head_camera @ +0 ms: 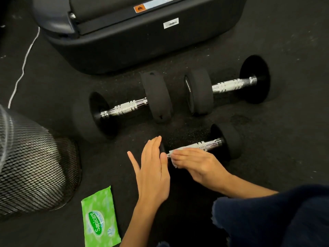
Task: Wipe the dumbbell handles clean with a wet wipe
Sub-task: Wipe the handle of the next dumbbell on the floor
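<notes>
**Wiping the nearest handle, left palm flat on the weight**

Three dumbbells on dark rubber floor. Nearest dumbbell [210,147] lying slantwise, right weight farther away, left weight hidden behind the left hand [153,168]. Left hand held edge-up, fingers straight and together, thumb splayed out to the left, palm pressed flat against the near weight's end. Left forearm rising bare from the bottom edge.

Right hand [194,164] reaching in from the lower right, wrist low, fingers curled over the white wet wipe [185,149] and closing it round the left part of the chrome handle [208,144]. Knurled right part of that handle bare and shining. Right forearm emerging from a dark navy sleeve [276,214].

Farther off, second dumbbell [128,106] to the left and third dumbbell [229,85] to the right, end to end, inner weights nearly touching. Green pack of wipes [99,218] flat on the floor, just left of the left forearm. Black mesh bin [32,161] at left. Large black machine base [142,36] beyond, white cord [25,61] trailing beside it.
</notes>
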`<act>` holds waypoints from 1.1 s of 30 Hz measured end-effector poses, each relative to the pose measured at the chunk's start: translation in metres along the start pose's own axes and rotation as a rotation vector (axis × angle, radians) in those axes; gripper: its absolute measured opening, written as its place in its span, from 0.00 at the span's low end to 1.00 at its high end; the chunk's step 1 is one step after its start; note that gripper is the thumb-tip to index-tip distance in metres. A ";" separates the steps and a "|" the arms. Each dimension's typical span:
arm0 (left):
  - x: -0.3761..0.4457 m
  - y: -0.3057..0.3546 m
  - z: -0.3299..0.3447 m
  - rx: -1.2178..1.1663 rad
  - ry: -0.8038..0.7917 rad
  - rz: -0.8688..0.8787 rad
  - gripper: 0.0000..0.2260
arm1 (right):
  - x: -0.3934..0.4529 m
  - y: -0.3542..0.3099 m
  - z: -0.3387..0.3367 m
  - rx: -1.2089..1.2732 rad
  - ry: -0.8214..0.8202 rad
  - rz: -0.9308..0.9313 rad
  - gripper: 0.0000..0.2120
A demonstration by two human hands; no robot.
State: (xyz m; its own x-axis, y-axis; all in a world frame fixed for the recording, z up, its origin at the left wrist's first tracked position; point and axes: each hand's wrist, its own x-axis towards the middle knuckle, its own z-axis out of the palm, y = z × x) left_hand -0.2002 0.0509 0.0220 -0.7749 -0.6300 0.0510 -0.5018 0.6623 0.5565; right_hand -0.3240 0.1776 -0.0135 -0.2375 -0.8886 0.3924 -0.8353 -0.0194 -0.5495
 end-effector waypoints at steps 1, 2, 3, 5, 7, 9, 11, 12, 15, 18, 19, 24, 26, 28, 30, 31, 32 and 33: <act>0.000 0.000 0.000 0.000 -0.004 0.001 0.24 | 0.000 0.005 -0.002 -0.002 0.028 0.001 0.12; 0.001 -0.001 0.000 0.000 -0.008 0.001 0.24 | 0.003 0.009 -0.002 -0.005 0.054 0.013 0.12; 0.001 -0.001 0.000 -0.001 -0.011 -0.001 0.24 | 0.007 0.009 -0.001 -0.010 0.070 0.029 0.12; 0.003 -0.001 0.000 -0.009 -0.011 -0.009 0.25 | 0.012 0.005 0.005 -0.020 0.053 0.035 0.12; 0.005 -0.001 -0.001 -0.011 -0.015 -0.015 0.25 | 0.007 0.005 0.008 -0.017 0.015 0.000 0.13; 0.006 0.000 -0.002 -0.002 -0.022 -0.014 0.25 | 0.004 0.011 0.001 -0.001 -0.001 -0.015 0.14; 0.008 0.000 -0.003 0.011 -0.037 -0.009 0.25 | 0.012 0.014 -0.004 -0.015 0.003 0.021 0.12; 0.008 0.000 -0.003 0.020 -0.047 -0.006 0.25 | 0.020 0.011 -0.005 -0.031 -0.002 0.063 0.12; 0.011 0.001 -0.006 0.045 -0.060 0.007 0.25 | 0.048 -0.004 -0.003 -0.025 -0.086 0.354 0.09; 0.007 0.001 -0.006 0.081 -0.060 0.018 0.24 | 0.080 0.000 -0.006 -0.044 -0.297 0.661 0.07; 0.005 0.001 -0.006 0.088 -0.057 0.020 0.24 | 0.087 0.003 -0.007 -0.020 -0.363 0.696 0.07; 0.003 0.001 -0.006 0.078 -0.054 0.013 0.24 | 0.062 0.002 -0.007 0.128 -0.220 0.577 0.06; 0.003 0.002 -0.006 0.073 -0.051 0.010 0.24 | 0.038 -0.003 -0.008 0.128 -0.107 0.398 0.09; 0.002 0.002 -0.006 0.068 -0.047 0.005 0.24 | 0.018 -0.003 -0.011 0.077 -0.055 0.224 0.13; 0.002 0.003 -0.006 0.065 -0.045 0.001 0.24 | 0.000 0.005 -0.013 0.001 -0.041 0.064 0.14; 0.002 0.003 -0.005 0.061 -0.045 -0.003 0.24 | -0.005 0.009 -0.014 -0.031 -0.041 0.006 0.13; 0.003 0.003 -0.005 0.056 -0.043 -0.006 0.24 | -0.008 0.013 -0.013 -0.053 -0.036 -0.026 0.14; 0.004 0.003 -0.004 0.052 -0.039 -0.009 0.24 | -0.007 0.014 -0.012 -0.059 -0.016 -0.024 0.13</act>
State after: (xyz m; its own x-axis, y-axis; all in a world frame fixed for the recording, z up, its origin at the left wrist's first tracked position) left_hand -0.2033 0.0489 0.0279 -0.7844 -0.6202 0.0130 -0.5271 0.6774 0.5130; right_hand -0.3403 0.1890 -0.0151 -0.2093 -0.8952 0.3934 -0.8688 -0.0145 -0.4950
